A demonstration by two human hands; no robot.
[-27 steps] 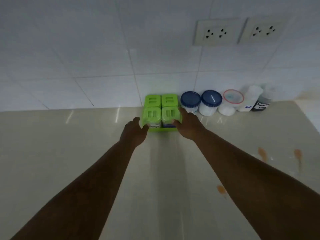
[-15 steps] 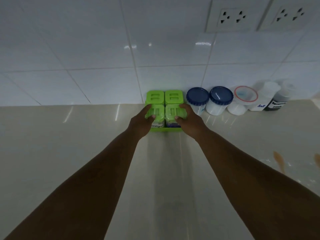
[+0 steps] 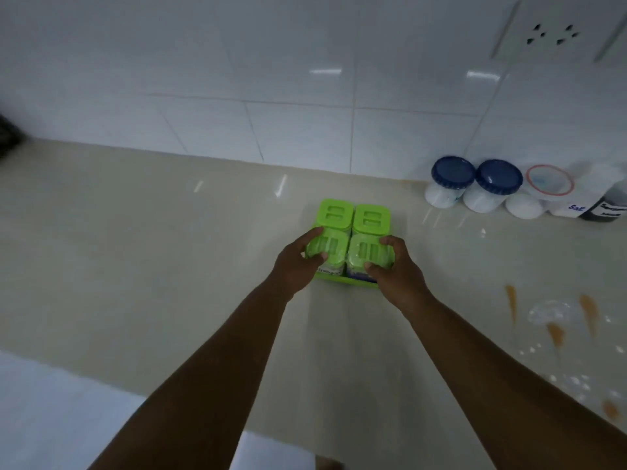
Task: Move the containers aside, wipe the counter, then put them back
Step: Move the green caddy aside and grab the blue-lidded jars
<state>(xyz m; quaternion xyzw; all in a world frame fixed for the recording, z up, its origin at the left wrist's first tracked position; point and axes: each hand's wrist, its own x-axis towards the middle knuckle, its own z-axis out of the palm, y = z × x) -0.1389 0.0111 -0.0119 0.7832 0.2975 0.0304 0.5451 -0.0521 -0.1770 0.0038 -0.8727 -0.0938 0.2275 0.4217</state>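
Observation:
A green rack (image 3: 342,280) holds several green-lidded spice jars (image 3: 353,218) in a square block, out on the beige counter (image 3: 169,232) away from the wall. My left hand (image 3: 298,266) grips the front left jar, thumb over its lid. The front right jar sits in the grip of my right hand (image 3: 397,269). Against the wall at the right stand two blue-lidded white jars (image 3: 475,186), a red-rimmed tub (image 3: 546,184), a white labelled bottle (image 3: 580,201) and a dark labelled bottle (image 3: 607,208).
Orange stains (image 3: 588,308) and white crumbs mark the counter at the right. White wall tiles rise behind, with a socket (image 3: 553,32) at the upper right. The counter's front edge (image 3: 101,381) runs across the lower left. A dark object shows at the far left edge.
Both hands closed on the front jars, and the green rack has come away from the wall toward me and to the left of the blue-lidded jars.

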